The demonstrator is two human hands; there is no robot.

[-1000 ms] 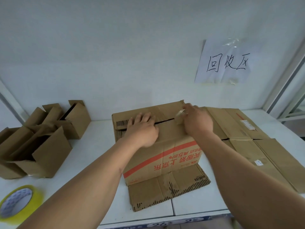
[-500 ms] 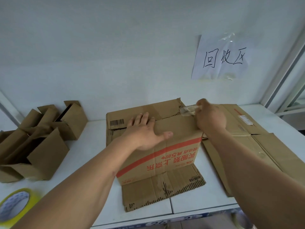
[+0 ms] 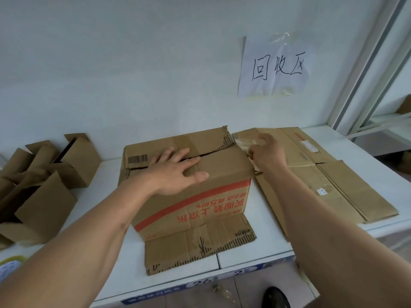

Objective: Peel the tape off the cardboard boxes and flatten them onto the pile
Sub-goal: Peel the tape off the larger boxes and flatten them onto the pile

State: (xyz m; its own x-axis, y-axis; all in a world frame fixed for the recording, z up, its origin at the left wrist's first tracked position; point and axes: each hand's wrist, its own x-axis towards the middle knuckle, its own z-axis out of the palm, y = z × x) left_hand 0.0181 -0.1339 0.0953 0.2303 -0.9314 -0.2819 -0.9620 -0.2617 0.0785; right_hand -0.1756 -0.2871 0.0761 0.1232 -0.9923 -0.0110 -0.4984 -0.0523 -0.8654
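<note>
From the head camera, a white desk (image 3: pixel 104 174) runs along a plain white wall (image 3: pixel 133 63), with a pale window frame (image 3: pixel 369 74) at the right and tiled floor (image 3: pixel 244 292) showing below the desk's front edge. A paper sign (image 3: pixel 274 67) is taped to the wall, bearing three handwritten Chinese characters. The cardboard box (image 3: pixel 200 185) stands at the middle of the desk; its front face carries a red stripe and red Chinese print seen upside down, and a barcode (image 3: pixel 138 159) sits on its top rear flap. The top flaps are closed with a narrow gap between them, so its inside is hidden. One bottom flap lies flat on the desk toward the person. The left hand (image 3: pixel 178 172) lies flat and spread on the box top, grasping nothing. The right hand (image 3: pixel 266 152), at the box's top right corner, has its grip pinched on a strip of clear tape (image 3: pixel 243 144). Just right of the box lies the pile of flattened boxes (image 3: pixel 333 185), with small white labels. At the left stand several small open boxes (image 3: pixel 44 181); their insides are dark. A yellow tape roll (image 3: pixel 10 267) lies at the near left edge.
</note>
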